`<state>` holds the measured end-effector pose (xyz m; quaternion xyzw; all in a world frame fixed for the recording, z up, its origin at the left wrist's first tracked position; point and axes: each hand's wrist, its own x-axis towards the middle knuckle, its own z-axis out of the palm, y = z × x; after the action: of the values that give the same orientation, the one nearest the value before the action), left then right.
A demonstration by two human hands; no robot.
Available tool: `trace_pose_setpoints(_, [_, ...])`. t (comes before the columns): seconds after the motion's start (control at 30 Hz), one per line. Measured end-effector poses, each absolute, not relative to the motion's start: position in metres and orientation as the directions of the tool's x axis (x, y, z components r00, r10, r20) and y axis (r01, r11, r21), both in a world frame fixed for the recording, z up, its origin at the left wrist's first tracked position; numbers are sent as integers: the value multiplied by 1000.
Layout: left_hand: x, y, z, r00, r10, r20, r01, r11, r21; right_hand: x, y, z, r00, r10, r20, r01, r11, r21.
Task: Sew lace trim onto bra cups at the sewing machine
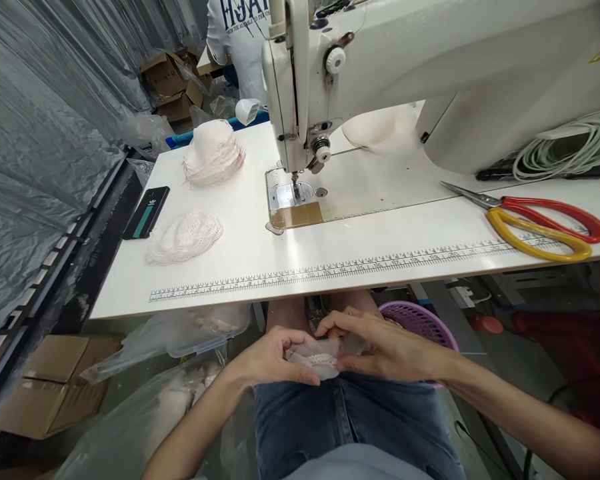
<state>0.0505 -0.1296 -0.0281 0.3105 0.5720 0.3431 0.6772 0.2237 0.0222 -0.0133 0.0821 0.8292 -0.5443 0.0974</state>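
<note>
At lower centre, the left hand (271, 359) and right hand (383, 347) pinch sheer white fabric (329, 346) whose lacy trim (322, 359) is best kept flat.

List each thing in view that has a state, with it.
White fabric: held, looks bunched
Left hand: fingers closed on the fabric
Right hand: fingers closed on the fabric
Scissors: blades look closed
Cable: coiled
Pale fabric stack: piled
Lace piece: unheld
Phone: back up
Sewing machine: needle height unclear
</note>
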Motion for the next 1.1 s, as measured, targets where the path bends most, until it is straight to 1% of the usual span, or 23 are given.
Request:
trace_pose_setpoints(0.1, [57, -120, -27, 57, 824, -564, -53, 566, 822, 221, 23, -12, -967, 33, -252, 243, 412, -878])
trace_pose_setpoints(0.2, [60, -117, -30, 36, 812, -582, -103, 583, 806, 223, 30, -18, -965, 41, -258, 255, 364, -896])
trace_pose_setpoints(0.3, [57, -122, -34, 52, 794, -605, -155, 605, 781, 229, 38, -31, -965, -48, -260, 242, 234, -942])
trace_pose_setpoints(0.37, [54, -125, -36, 55, 784, -618, -181, 617, 766, 232, 41, -38, -964, -95, -250, 229, 190, -955])
trace_pose_setpoints(0.4, [53, -127, -37, 57, 780, -623, -192, 621, 760, 232, 41, -40, -965, -97, -244, 221, 206, -953])
trace_pose_setpoints(0.53, [50, -129, -36, 27, 763, -646, -189, 638, 746, 231, 36, -40, -971, -57, -232, 197, 359, -912])
trace_pose_setpoints(0.63, [50, -131, -32, -9, 750, -661, -169, 650, 741, 228, 31, -37, -973, -29, -229, 203, 365, -909])
trace_pose_setpoints(0.8, [52, -133, -28, -14, 753, -658, -192, 644, 741, 225, 32, -45, -979, -44, -199, 182, 247, -952])
trace_pose_setpoints(0.97, [54, -133, -28, -22, 741, -671, -213, 653, 727, 226, 40, -53, -965, -158, -211, 213, 7, -977])
trace_pose_setpoints(1.1, [55, -133, -30, -6, 750, -662, -249, 640, 727, 229, 45, -54, -950, -217, -225, 254, -116, -960])
